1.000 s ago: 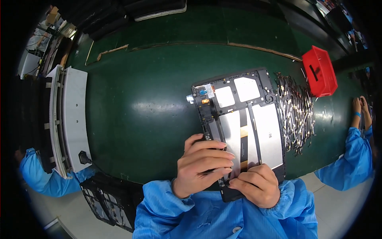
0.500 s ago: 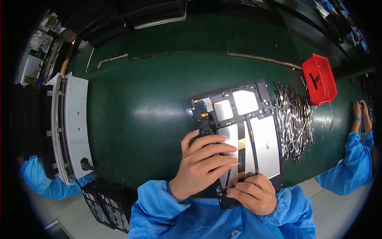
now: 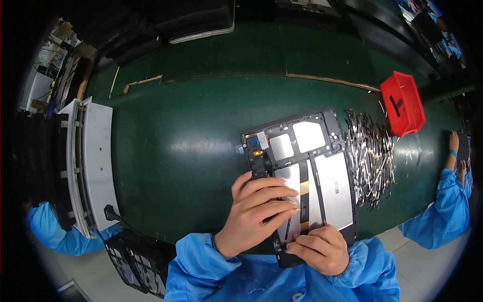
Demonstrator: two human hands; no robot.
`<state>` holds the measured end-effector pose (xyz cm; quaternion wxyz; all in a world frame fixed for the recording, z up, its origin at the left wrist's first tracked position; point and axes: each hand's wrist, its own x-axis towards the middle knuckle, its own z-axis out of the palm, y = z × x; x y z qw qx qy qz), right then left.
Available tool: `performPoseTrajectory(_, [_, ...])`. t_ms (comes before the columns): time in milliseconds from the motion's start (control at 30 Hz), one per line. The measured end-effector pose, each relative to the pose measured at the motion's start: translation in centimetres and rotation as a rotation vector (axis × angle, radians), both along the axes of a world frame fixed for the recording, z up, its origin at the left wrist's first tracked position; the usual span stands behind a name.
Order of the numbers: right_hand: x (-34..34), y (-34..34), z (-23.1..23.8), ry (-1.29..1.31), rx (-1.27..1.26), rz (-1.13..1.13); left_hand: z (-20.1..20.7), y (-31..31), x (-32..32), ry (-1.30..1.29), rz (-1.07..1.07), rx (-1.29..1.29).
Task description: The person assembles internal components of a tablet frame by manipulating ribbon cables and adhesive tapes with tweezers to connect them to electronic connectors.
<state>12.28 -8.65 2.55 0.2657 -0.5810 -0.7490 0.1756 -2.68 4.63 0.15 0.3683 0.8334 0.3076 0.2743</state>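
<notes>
An opened tablet (image 3: pixel 338 189) lies slightly turned at the table's near edge, its silver inner plates, black frame and dark ribbon strips showing. My left hand (image 3: pixel 254 214) rests over its left side with the fingers stretched out and apart, the tips on the silver and dark strip area. Low on the tablet, my right hand (image 3: pixel 322 249) has its fingers curled and pinched together near the lower left corner. What sits in that pinch is hidden. A thin dark strip (image 3: pixel 288 230) shows between the two hands.
Right of the tablet is a heap of thin cables (image 3: pixel 371 161), with a red bin (image 3: pixel 404 105) beyond. White panels (image 3: pixel 98 166) stand at left, near a black plug (image 3: pixel 109 212) and more tablet housings (image 3: pixel 133 264). Another person's blue sleeve (image 3: pixel 437 216) is at far right.
The whole view has shifted slightly, so the scene sits a little lower. Both hands keep nearly the same place on the tablet. At far right, the other person's hands have moved apart.
</notes>
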Motion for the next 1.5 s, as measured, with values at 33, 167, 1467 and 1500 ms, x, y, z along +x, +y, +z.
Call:
performPoseTrajectory(33, [0.0, 0.1, 0.1, -0.003, 0.000, -0.001, 0.1, 0.0, 0.0, -0.002, 0.008, -0.005])
performPoseTrajectory(167, [-0.3, 0.3, 0.3, -0.015, 0.033, -0.018, 0.3, -0.1, 0.0, 0.004, 0.016, 0.002])
performPoseTrajectory(1467, [0.6, -0.5, 3.2, -0.312, -0.182, 0.228, 1.8, -0.9, 1.2, 0.173, 0.160, -0.138])
performPoseTrajectory(1500, [0.7, -0.8, 3.0, -0.312, -0.167, 0.223, 1.8, -1.1, 1.3, 0.162, 0.178, -0.131])
